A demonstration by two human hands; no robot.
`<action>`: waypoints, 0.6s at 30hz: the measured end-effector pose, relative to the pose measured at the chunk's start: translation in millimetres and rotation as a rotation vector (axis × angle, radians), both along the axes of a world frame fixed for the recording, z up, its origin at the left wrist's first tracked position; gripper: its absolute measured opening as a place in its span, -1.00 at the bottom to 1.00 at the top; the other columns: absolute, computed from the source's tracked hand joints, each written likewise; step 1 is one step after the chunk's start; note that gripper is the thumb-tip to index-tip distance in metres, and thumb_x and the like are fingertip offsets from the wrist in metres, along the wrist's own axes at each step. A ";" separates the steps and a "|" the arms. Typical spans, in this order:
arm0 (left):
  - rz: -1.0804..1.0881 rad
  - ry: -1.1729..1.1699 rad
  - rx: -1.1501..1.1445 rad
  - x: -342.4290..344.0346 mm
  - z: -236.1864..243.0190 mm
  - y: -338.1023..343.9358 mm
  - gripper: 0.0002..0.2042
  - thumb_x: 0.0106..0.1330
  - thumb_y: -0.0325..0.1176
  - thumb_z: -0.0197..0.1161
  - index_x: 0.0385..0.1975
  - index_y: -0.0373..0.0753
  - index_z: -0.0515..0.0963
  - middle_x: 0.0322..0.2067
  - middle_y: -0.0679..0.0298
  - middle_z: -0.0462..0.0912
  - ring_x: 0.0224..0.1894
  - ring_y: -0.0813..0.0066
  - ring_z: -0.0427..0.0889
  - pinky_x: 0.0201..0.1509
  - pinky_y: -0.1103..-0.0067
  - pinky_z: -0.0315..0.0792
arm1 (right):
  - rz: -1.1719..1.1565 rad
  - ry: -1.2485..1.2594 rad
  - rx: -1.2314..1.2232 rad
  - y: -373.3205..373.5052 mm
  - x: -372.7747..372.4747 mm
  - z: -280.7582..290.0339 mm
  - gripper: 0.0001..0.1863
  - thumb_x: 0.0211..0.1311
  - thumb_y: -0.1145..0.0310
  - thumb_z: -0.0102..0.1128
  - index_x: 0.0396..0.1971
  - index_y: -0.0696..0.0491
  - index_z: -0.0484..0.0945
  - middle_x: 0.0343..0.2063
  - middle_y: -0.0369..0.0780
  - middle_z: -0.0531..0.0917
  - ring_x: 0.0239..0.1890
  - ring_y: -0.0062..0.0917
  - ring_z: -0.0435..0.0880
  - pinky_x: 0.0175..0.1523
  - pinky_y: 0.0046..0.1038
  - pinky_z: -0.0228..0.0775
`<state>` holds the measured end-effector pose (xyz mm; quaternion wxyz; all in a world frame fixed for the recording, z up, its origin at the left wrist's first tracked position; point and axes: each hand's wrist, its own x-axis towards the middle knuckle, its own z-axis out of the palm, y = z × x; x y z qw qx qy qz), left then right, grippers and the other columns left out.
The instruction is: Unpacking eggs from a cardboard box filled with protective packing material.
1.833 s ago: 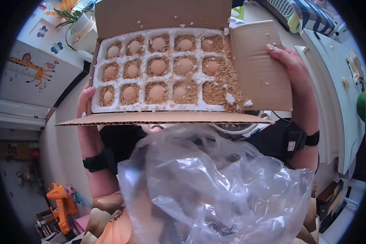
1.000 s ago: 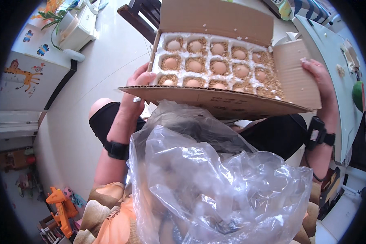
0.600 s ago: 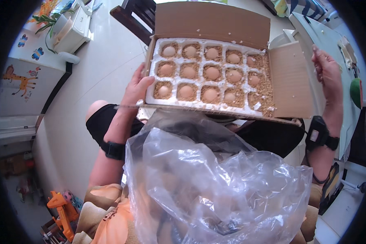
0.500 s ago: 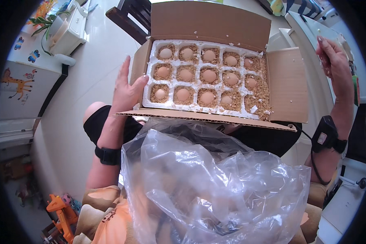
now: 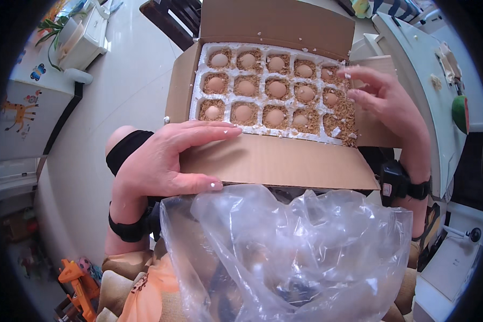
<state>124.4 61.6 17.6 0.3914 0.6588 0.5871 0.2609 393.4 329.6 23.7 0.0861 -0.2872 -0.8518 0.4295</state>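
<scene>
A cardboard box (image 5: pixel 284 158) with raised and folded-out flaps holds a white foam tray (image 5: pixel 228 96). Several light brown eggs (image 5: pixel 277 89) sit in its compartments, bedded in wood shavings (image 5: pixel 346 115). The near right compartment shows shavings and a white foam scrap (image 5: pixel 336 131), but no egg. My left hand (image 5: pixel 169 155) lies spread over the near flap, fingers by the tray's front edge and thumb near the flap's outer edge. Over the tray's right side my right hand (image 5: pixel 389 99) hovers with fingers apart, a white crumb (image 5: pixel 348 75) at one fingertip.
A crumpled clear plastic bag (image 5: pixel 306 252) covers my lap in front of the box. At the right stands a pale table (image 5: pixel 424 80) with a watermelon-patterned thing (image 5: pixel 460 114) at its edge. A dark wooden chair (image 5: pixel 172 21) is behind the box; an orange toy (image 5: pixel 79 282) lies lower left.
My left hand has come from the box's left side onto the near flap, which now lies tilted toward me. My right hand has moved left and down from the table to the tray's right side.
</scene>
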 end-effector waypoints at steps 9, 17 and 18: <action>-0.067 0.008 0.060 4.8 -11.8 -4.2 -0.23 0.05 0.04 0.43 0.21 -0.33 0.46 0.24 0.00 0.45 0.30 0.07 0.40 0.40 0.30 0.18 | -0.032 -0.016 -0.077 -16.0 19.4 -24.3 -0.74 0.25 0.55 0.23 -0.06 0.17 0.62 -0.31 -0.31 0.68 -0.32 -0.68 0.58 -0.11 -0.59 0.48; -0.049 0.390 0.185 26.4 -21.8 -8.2 -0.31 0.01 -0.16 0.44 0.24 -0.13 0.45 0.23 0.07 0.44 0.27 0.04 0.38 0.36 0.27 0.19 | 0.028 -0.079 0.147 -25.1 27.9 -25.3 -0.64 0.08 0.60 0.29 -0.05 0.17 0.59 -0.17 -0.23 0.63 -0.14 -0.53 0.59 0.02 -0.54 0.46; -0.026 0.427 0.208 27.5 -24.8 -8.7 -0.32 0.02 -0.16 0.42 0.24 -0.12 0.45 0.23 0.08 0.44 0.27 0.05 0.37 0.36 0.27 0.18 | 0.061 -0.060 0.167 -26.8 28.7 -24.8 -0.60 0.04 0.61 0.31 -0.04 0.17 0.58 -0.14 -0.21 0.62 -0.08 -0.47 0.59 0.05 -0.51 0.46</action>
